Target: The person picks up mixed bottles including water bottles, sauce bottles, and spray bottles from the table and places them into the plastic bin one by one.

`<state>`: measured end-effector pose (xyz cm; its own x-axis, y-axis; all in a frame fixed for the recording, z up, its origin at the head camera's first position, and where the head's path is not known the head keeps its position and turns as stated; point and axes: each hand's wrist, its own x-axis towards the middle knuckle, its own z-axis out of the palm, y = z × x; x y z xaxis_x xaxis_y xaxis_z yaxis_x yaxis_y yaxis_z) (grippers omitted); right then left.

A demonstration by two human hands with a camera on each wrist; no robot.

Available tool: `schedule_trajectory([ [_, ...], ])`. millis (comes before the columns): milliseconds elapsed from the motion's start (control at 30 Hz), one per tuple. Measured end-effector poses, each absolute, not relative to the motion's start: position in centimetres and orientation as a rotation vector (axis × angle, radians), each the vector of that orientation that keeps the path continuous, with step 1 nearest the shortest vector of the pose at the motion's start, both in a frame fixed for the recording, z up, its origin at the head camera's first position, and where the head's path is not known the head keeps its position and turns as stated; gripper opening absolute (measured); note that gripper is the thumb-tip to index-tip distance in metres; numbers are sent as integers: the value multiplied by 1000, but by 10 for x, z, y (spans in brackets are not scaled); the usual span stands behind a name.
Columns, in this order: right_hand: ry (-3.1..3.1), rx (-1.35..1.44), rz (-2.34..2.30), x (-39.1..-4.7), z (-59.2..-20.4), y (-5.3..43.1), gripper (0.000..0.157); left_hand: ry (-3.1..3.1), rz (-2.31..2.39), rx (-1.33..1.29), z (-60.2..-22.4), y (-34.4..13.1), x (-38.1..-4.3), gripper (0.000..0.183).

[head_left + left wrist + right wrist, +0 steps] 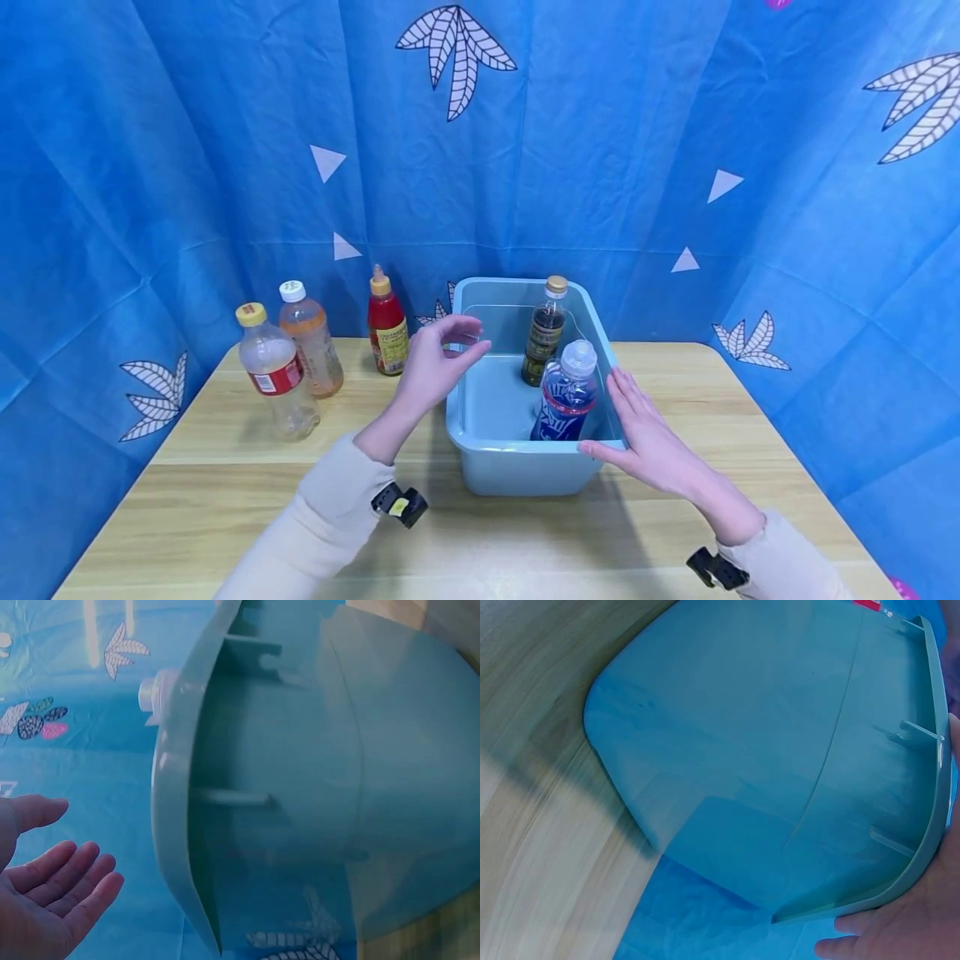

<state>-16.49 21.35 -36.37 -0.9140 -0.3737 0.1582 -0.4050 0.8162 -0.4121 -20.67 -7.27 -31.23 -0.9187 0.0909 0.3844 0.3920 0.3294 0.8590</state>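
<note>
A light blue plastic bin (517,475) stands on the table, holding two bottles. One is a dark sauce bottle (545,333) with a tan cap near the back. The other, in front of it, is a drink bottle (567,400) with a blue label and a clear domed cap. My left hand (442,354) hovers at the bin's left rim, fingers loosely curved and holding nothing; the left wrist view shows this hand (56,892) apart from the rim. My right hand (648,437) rests on the right front corner of the rim, fingers straight along the side and thumb over the front edge.
Left of the bin stands a red squeeze bottle (387,325) with a yellow cap. Farther left are an orange-tinted bottle (311,342) with a white cap and a clear bottle (281,375) with a yellow cap. A blue curtain (600,150) hangs behind the wooden table (187,508).
</note>
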Motion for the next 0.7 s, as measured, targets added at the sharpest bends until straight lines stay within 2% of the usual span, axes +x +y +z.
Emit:
schedule_trajectory([
  [700,-2919,628,689,-164,-365,214,95,-2275,-1537,-200,-334,-134,-199,34],
])
